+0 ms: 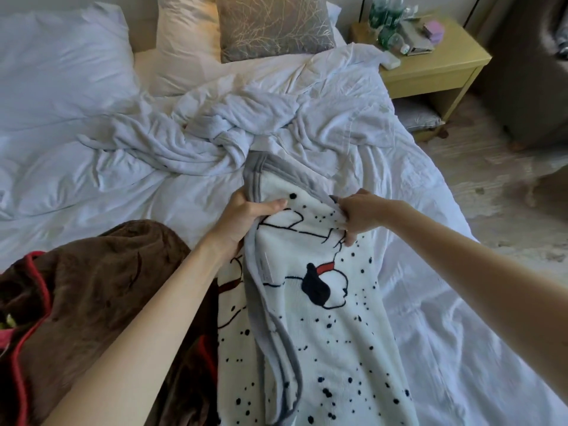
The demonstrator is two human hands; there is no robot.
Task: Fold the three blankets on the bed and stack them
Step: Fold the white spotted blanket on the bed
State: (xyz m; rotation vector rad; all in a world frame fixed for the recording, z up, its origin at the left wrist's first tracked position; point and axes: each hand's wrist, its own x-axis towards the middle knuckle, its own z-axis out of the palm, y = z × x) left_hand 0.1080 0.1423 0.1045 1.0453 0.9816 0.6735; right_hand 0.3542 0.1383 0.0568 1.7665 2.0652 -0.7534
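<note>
view: head
left hand [246,213]: grips the grey-trimmed edge of the spotted blanket [322,333], thumb on top, fingers curled under
right hand [358,215]: pinches a bunch of the same blanket's top edge, near the left hand but not touching it
spotted blanket: white with black dots and a cartoon dog; top lifted, rest draped down the bed [461,348]
brown blanket [92,287]: red trim, heaped lower left, touching the spotted one
pale blanket [184,133]: crumpled mid bed, beyond the hands
bed: wrinkled white sheet, grey cushion [273,26] at the head
table [436,69]: right of the bed, bottles on it
</note>
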